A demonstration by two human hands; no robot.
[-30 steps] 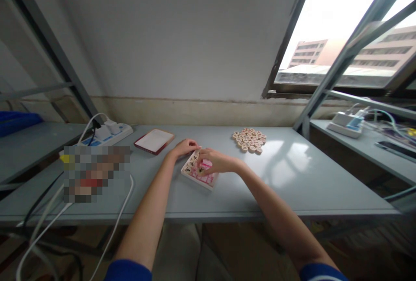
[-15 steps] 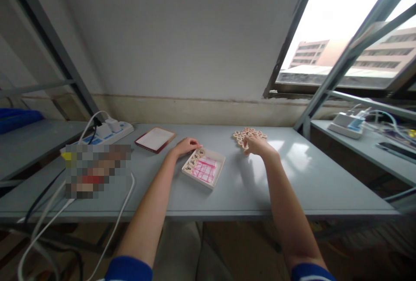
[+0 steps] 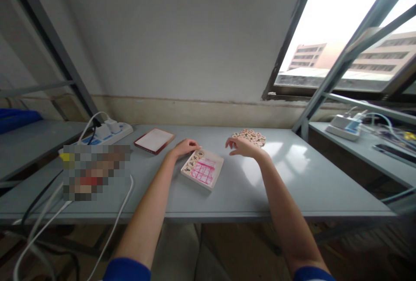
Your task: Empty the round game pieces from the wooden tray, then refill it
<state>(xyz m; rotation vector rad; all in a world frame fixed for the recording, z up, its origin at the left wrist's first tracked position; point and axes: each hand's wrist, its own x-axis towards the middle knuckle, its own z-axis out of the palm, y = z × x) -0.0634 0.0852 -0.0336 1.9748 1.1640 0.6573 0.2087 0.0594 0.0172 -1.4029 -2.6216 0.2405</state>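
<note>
A shallow white box [image 3: 217,172] rests at a slant on the desk. In it, several round wooden discs [image 3: 191,163] with dark characters form a row along its left side, beside a pink-lined grid [image 3: 204,171]. My left hand [image 3: 186,146] is closed at the box's far left corner, fingertips against the rim. My right hand [image 3: 243,147] hovers between the box and a cluster of wooden discs [image 3: 251,135], partly covering the cluster. Its fingers curl down towards the thumb; anything between them is too small to make out.
A flat, red-edged lid or frame [image 3: 154,140] lies behind my left hand. A power strip [image 3: 118,133] with plugs, loose white cables [image 3: 125,201] and a blurred-out object [image 3: 97,172] occupy the desk's left side. A metal post [image 3: 304,127] stands at the right back.
My right hand has lifted off the disc cluster and moved left towards the box. My left hand stays at the box's corner.
</note>
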